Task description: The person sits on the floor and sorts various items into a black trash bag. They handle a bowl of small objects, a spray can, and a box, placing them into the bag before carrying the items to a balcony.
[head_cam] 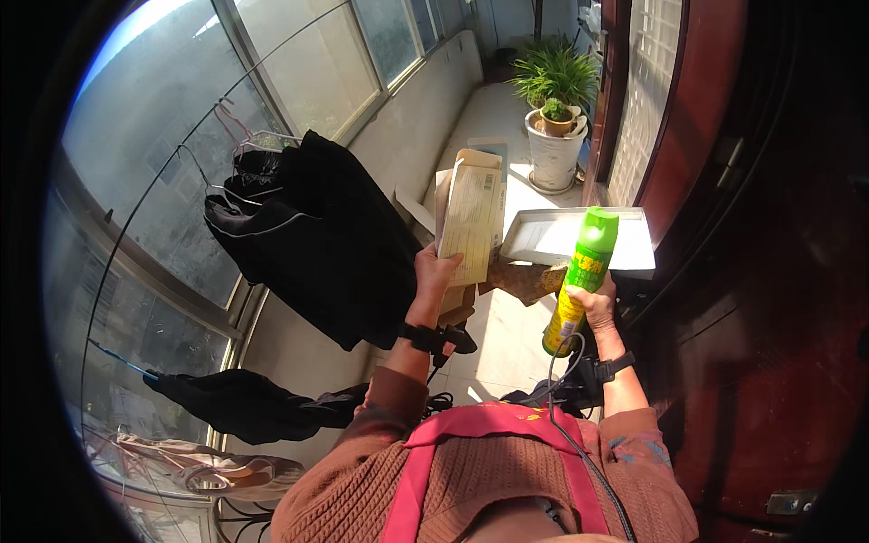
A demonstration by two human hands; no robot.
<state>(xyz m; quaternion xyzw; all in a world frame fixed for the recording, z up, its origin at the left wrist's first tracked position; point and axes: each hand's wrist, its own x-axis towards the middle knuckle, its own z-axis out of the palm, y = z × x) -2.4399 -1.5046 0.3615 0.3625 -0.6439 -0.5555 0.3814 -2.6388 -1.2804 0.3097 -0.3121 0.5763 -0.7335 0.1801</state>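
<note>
Several flattened cardboard boxes [473, 217] stand upright in my left hand [434, 271], with the thumb over the front one, which bears printed writing. My right hand [596, 302] is wrapped around a green and yellow aerosol spray can [587, 271] with a green cap, tilted slightly. Just beyond the can lies a shallow white box tray [543, 234], partly hidden behind it. Between my two hands, a brown piece with a torn-looking edge [526, 282] shows below the tray; its material I cannot tell. Both wrists wear black straps, and a cable runs down near the can.
Black clothes [326, 237] hang on hangers from a line at the left, along the windows. A white planter [553, 153] with green plants stands ahead on the floor. At the right is a dark red door [747, 380]. Lighter garments [224, 468] hang at the lower left.
</note>
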